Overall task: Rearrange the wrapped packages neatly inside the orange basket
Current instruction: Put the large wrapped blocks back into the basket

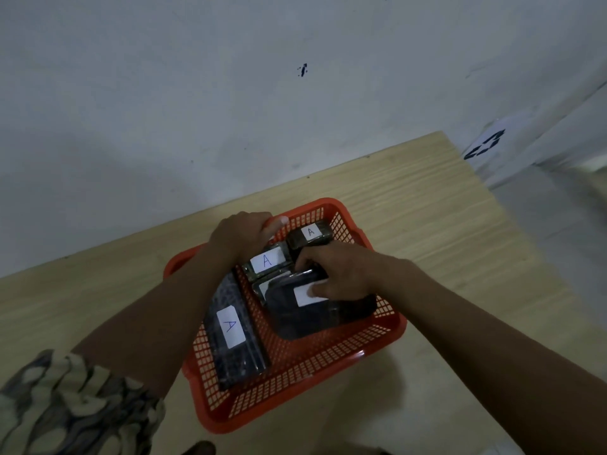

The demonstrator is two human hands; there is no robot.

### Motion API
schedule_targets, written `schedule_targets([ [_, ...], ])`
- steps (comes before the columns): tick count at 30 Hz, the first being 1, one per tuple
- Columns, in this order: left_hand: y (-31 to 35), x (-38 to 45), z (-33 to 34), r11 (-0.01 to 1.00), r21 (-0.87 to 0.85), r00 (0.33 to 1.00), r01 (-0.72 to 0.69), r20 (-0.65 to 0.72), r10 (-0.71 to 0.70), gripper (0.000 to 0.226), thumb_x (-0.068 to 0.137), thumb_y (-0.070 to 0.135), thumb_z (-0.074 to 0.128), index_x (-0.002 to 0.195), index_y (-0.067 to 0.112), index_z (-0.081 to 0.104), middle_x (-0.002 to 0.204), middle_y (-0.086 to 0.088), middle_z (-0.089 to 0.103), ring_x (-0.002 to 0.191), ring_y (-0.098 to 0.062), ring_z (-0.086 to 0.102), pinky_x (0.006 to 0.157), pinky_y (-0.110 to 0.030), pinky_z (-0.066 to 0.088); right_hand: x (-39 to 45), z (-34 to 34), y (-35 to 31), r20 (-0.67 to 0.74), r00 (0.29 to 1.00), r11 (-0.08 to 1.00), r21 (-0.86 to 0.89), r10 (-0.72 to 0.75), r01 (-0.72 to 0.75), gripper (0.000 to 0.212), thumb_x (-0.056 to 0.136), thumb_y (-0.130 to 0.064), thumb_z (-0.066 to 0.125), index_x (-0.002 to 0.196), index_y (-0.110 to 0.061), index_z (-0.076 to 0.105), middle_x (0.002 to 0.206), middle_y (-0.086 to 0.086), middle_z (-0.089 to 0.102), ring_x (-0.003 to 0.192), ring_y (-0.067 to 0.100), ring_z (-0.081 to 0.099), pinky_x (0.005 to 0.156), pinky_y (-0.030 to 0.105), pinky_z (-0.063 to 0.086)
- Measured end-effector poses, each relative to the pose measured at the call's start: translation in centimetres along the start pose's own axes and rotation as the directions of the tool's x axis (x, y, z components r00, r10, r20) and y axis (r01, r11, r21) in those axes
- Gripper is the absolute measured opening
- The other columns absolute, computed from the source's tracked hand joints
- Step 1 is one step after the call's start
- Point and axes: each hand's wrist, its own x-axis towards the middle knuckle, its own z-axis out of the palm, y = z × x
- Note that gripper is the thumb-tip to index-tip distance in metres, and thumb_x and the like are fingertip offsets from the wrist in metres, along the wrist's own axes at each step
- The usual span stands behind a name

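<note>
An orange mesh basket (315,372) sits on a wooden table and holds several dark wrapped packages with white "A" labels. My left hand (243,234) grips the basket's far rim. My right hand (335,274) rests with fingers curled on the large dark package (308,320) at the basket's middle right, covering part of its label. A long flat package (233,330) leans along the left wall. A small package (267,261) lies near the far side, and another small one (310,234) sits in the far corner.
The light wooden table (443,231) stands against a grey-white wall (230,93). Its right edge drops to a pale floor. A paper sign with dark digits (486,144) hangs on the wall at right. My patterned sleeve (65,405) shows at lower left.
</note>
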Motion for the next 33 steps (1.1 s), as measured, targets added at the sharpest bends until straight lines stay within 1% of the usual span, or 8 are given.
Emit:
schedule_targets([
  [5,-0.3,0.1,0.3,1.000,0.022,0.999,-0.009,-0.045,0.010,0.067,0.090,0.077,0.016,0.078,0.025,0.056,0.069,0.002,0.061,0.064,-0.018,0.057,0.061,-0.031,0.039,0.3,1.7,1.4,0.132,0.990,0.997,0.057,0.041,-0.049,0.035,0.087,-0.031,0.070,0.118,-0.036,0.055,0.124,-0.005,0.060,0.111,0.017,0.058,0.097,0.043,0.050],
  [8,-0.3,-0.1,0.4,1.000,0.027,0.998,-0.012,-0.066,0.014,0.066,0.091,0.077,0.017,0.075,0.024,0.054,0.066,0.002,0.060,0.061,-0.018,0.057,0.060,-0.031,0.039,0.5,2.1,1.7,0.134,0.990,0.999,-0.015,0.047,-0.046,0.039,0.087,-0.038,0.068,0.123,-0.038,0.055,0.130,-0.001,0.057,0.118,0.020,0.054,0.101,0.044,0.046],
  [14,-0.1,-0.2,0.3,1.000,0.025,0.997,-0.002,-0.079,0.004,0.062,0.093,0.073,0.022,0.074,0.023,0.053,0.065,0.002,0.059,0.060,-0.019,0.056,0.062,-0.032,0.040,0.6,3.2,1.6,0.027,0.997,0.982,-0.176,-0.070,0.073,0.041,0.091,-0.041,0.058,0.131,-0.034,0.055,0.140,-0.003,0.049,0.131,0.019,0.040,0.113,0.047,0.024],
  [21,-0.1,-0.2,0.5,0.999,0.039,0.994,-0.008,-0.109,0.013,0.063,0.093,0.073,0.021,0.076,0.022,0.055,0.062,0.003,0.057,0.059,-0.020,0.057,0.061,-0.032,0.042,-0.5,6.8,2.6,-0.234,0.951,0.960,-0.241,-0.203,0.145,0.050,0.092,-0.045,0.059,0.137,-0.025,0.052,0.136,-0.002,0.058,0.128,0.017,0.048,0.107,0.045,0.034],
  [24,0.0,-0.2,0.4,0.999,0.041,0.994,-0.003,-0.111,0.007,0.065,0.092,0.075,0.021,0.076,0.022,0.056,0.061,0.004,0.056,0.058,-0.018,0.056,0.058,-0.030,0.037,-0.4,7.7,3.1,-0.267,0.927,0.931,-0.323,-0.263,0.171,0.051,0.094,-0.046,0.055,0.139,-0.021,0.052,0.139,-0.002,0.055,0.129,0.017,0.046,0.105,0.043,0.036],
  [29,0.3,-0.5,0.4,0.997,0.072,0.987,0.008,-0.164,0.004,0.064,0.091,0.074,0.022,0.071,0.021,0.052,0.059,0.004,0.054,0.055,-0.019,0.052,0.055,-0.028,0.034,-0.4,7.8,3.4,-0.300,0.918,0.941,-0.294,-0.258,0.168,0.052,0.095,-0.045,0.056,0.139,-0.018,0.052,0.136,0.002,0.058,0.126,0.018,0.048,0.105,0.041,0.038],
  [31,0.8,-1.1,-0.2,0.996,0.082,0.974,-0.043,-0.220,0.060,0.062,0.092,0.069,0.029,0.075,0.017,0.059,0.066,0.000,0.059,0.063,-0.023,0.056,0.060,-0.032,0.042,-0.7,7.5,3.1,-0.371,0.883,0.943,-0.274,-0.287,0.191,0.049,0.095,-0.044,0.056,0.135,-0.016,0.056,0.133,0.005,0.060,0.123,0.019,0.052,0.103,0.041,0.042],
  [33,1.1,-1.4,-1.1,0.988,0.113,0.935,-0.109,-0.325,0.140,0.056,0.094,0.060,0.044,0.090,0.010,0.070,0.086,-0.008,0.071,0.086,-0.028,0.065,0.078,-0.038,0.049,-0.9,6.4,2.7,-0.472,0.831,0.946,-0.267,-0.294,0.183,0.046,0.095,-0.042,0.055,0.133,-0.015,0.057,0.131,0.007,0.061,0.121,0.021,0.054,0.102,0.041,0.044],
])
